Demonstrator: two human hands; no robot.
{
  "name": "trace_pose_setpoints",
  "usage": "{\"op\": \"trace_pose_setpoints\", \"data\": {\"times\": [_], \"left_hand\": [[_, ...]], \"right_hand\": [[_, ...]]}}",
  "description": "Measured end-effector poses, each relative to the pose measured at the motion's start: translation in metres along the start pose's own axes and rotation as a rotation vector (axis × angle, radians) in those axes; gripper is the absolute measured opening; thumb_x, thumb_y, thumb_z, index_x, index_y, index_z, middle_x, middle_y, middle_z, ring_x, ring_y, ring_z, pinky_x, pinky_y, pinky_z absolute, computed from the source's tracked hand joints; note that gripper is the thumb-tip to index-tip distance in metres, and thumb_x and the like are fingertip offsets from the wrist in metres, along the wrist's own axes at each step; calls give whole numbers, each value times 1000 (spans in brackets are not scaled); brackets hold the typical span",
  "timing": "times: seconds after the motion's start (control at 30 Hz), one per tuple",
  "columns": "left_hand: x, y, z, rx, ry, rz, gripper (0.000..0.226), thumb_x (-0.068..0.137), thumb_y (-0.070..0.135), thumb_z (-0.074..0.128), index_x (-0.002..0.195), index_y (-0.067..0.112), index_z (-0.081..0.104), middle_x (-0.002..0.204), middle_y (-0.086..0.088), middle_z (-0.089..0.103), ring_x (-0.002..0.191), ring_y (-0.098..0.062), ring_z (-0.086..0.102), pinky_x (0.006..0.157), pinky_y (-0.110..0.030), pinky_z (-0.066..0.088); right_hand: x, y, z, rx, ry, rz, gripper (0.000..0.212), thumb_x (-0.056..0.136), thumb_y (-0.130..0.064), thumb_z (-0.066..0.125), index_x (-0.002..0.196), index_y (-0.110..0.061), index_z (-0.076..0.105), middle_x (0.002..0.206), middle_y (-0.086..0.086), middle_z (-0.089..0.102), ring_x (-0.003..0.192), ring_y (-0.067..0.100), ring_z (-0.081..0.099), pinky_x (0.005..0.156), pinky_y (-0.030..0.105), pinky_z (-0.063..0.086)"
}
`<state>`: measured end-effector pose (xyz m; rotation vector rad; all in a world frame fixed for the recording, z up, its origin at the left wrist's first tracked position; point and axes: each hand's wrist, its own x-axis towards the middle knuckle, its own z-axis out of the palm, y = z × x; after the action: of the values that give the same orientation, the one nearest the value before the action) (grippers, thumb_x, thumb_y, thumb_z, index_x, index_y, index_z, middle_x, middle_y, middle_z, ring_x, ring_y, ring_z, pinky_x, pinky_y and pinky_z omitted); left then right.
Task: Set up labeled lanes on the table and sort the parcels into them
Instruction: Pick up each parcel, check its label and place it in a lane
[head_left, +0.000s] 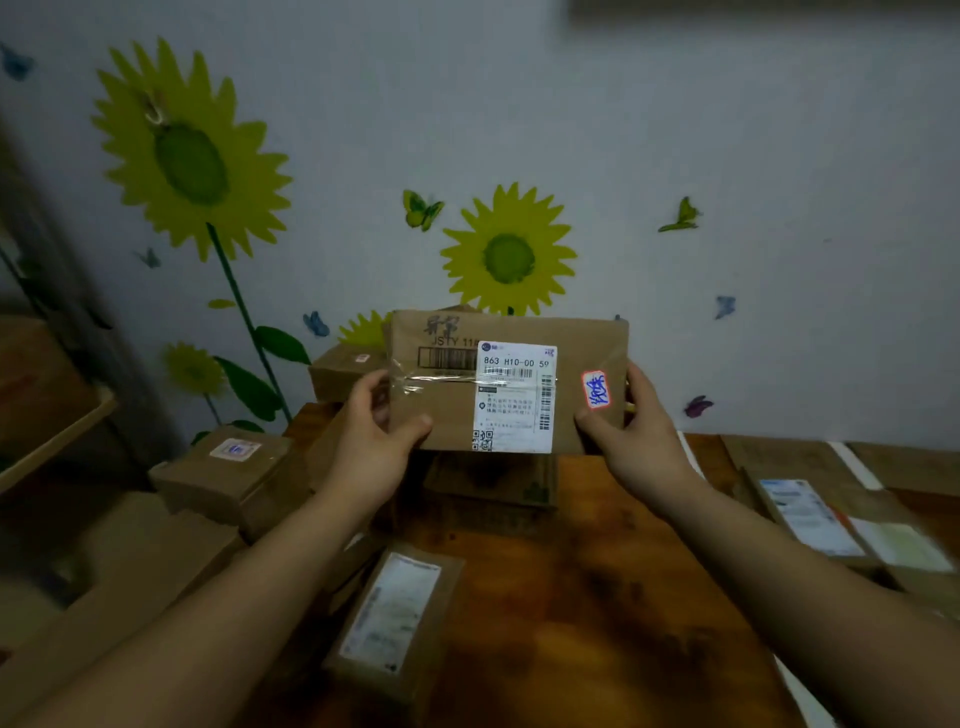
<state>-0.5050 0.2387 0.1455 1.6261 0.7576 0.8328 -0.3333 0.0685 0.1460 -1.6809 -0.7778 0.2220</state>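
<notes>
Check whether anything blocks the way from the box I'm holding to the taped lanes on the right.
Nothing visible does. The left hand and right hand hold the box in the air; bare table lies between it and the lanes, which hold flat parcels.

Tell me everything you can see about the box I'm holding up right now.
The box is brown cardboard, rectangular, slightly creased, held above the table with its broad face toward the camera. Clear tape crosses that face. A white shipping label with barcodes, a QR code and "863 H10-00 59" sits mid-face; a red-edged sticker with blue handwriting is near the right end. Black print shows upper left. The left hand grips its left end, the right hand its right end.
</notes>
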Motion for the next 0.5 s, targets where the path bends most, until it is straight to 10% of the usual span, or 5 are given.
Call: {"op": "trace_pose_setpoints", "data": {"times": [0.2, 0.5], "left_hand": [[-52, 48, 77, -83, -48, 148, 63, 85, 0, 62, 136, 22, 32, 115, 13, 45, 100, 2, 49, 84, -16, 41], [-113, 79, 226, -160, -241, 199, 53, 83, -7, 61, 119, 24, 38, 115, 7, 51, 108, -10, 54, 90, -17, 44]], "right_hand": [[-33, -3, -105, -28, 174, -75, 60, 87, -21, 66, 134, -44, 36, 103, -36, 50, 94, -13, 51, 75, 13, 41], [-94, 23, -268, -51, 383, -34, 62, 87, -10, 64, 138, -33, 39, 106, -25, 55, 98, -2, 57, 84, 26, 51]]}}
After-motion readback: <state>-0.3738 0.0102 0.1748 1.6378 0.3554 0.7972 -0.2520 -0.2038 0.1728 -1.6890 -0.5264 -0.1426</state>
